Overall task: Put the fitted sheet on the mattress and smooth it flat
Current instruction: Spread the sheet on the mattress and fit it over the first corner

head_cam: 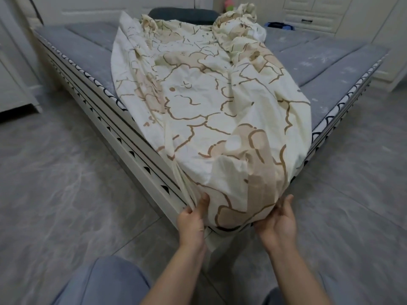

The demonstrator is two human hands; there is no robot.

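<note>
A cream fitted sheet (198, 89) with a tan cloud print lies bunched in a long strip across the grey quilted mattress (330, 69), from the far side to the near corner. Its near end is pulled over that corner and hangs down the side. My left hand (192, 219) grips the sheet's hem at the left of the corner, thumb on the cloth. My right hand (278, 223) holds the hem at the right of the corner, fingers curled under the edge. Most of the mattress top is bare.
The white bed frame (132, 148) with small black triangle marks runs away left and right from the corner. Grey marbled floor tiles (55, 172) surround it. White cabinets (326, 16) stand at the back right, a dark pillow (182, 14) at the far side.
</note>
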